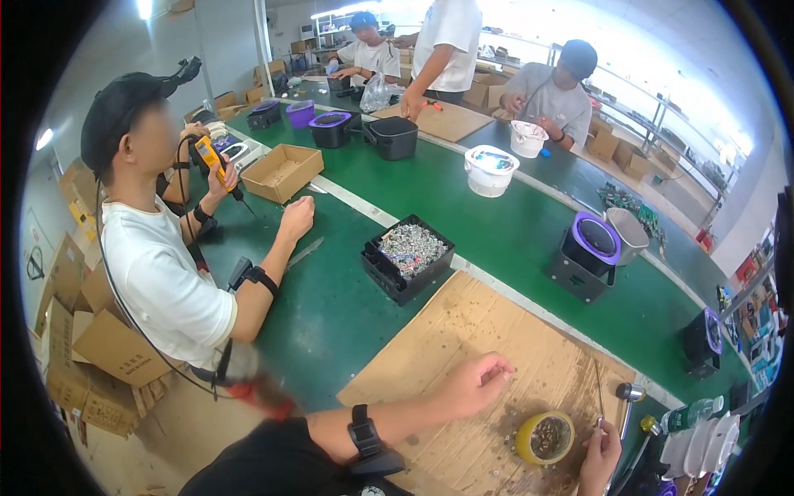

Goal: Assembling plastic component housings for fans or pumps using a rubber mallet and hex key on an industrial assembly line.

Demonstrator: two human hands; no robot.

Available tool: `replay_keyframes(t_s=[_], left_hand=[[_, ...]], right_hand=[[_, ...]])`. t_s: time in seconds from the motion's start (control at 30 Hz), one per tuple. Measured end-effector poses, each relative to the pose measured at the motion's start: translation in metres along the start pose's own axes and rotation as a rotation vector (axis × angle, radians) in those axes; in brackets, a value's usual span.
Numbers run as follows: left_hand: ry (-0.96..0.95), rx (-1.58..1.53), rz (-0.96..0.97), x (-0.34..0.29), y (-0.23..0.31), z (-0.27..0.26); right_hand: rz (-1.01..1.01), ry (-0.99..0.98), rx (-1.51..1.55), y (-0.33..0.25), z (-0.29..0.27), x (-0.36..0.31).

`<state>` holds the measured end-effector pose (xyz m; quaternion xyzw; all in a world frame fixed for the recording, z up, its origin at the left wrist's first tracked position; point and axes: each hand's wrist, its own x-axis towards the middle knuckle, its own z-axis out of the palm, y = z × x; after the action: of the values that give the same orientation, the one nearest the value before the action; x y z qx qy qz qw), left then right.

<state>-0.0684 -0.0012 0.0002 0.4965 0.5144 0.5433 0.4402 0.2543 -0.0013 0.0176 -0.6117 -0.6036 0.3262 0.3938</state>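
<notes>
My left hand (478, 385) is over the cardboard sheet (430, 347), its thumb and fingers drawn together in a pinch. Whatever it may hold is too small to make out. At the lower right, my right hand (601, 457) is closed around a thin metal rod-like tool (600, 395) that points away from me; its exact kind is unclear. Between the hands, nearer the right, a yellow tape roll (523, 436) stands on the cardboard with many small metal screws (546, 436) inside its ring. Dark stains and a few small bits lie around the roll.
A black bin of small metal parts (409, 252) stands beyond the cardboard. A hammer (631, 392) and plastic bottle (693, 415) lie at right. Black-and-purple housings (594, 244) and white buckets (490, 171) sit on the green bench. A co-worker (165, 248) at left holds a yellow tool (208, 155).
</notes>
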Motion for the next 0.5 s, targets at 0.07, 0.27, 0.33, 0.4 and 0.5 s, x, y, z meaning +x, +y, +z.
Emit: replay_keyframes(t_s=[0.07, 0.27, 0.33, 0.4, 0.5], left_hand=[[-0.007, 0.001, -0.003, 0.0, 0.001, -0.0011], [-0.022, -0.014, -0.029, -0.0011, 0.0096, -0.0023], [-0.02, 0.001, -0.022, -0.0005, 0.0048, -0.0027], [-0.024, 0.013, -0.013, -0.0002, 0.0022, -0.0026], [-0.027, 0.015, -0.018, -0.0002, 0.0021, -0.0027]], right_hand=[[-0.002, -0.002, 0.007, -0.0009, 0.0004, -0.0001], [-0.027, 0.014, -0.033, -0.0083, 0.0007, -0.0019], [-0.039, 0.023, -0.066, -0.0078, 0.0011, -0.0012], [-0.026, 0.01, -0.059, -0.0039, 0.0001, -0.0007], [-0.03, 0.012, -0.037, -0.0039, 0.0005, -0.0012]])
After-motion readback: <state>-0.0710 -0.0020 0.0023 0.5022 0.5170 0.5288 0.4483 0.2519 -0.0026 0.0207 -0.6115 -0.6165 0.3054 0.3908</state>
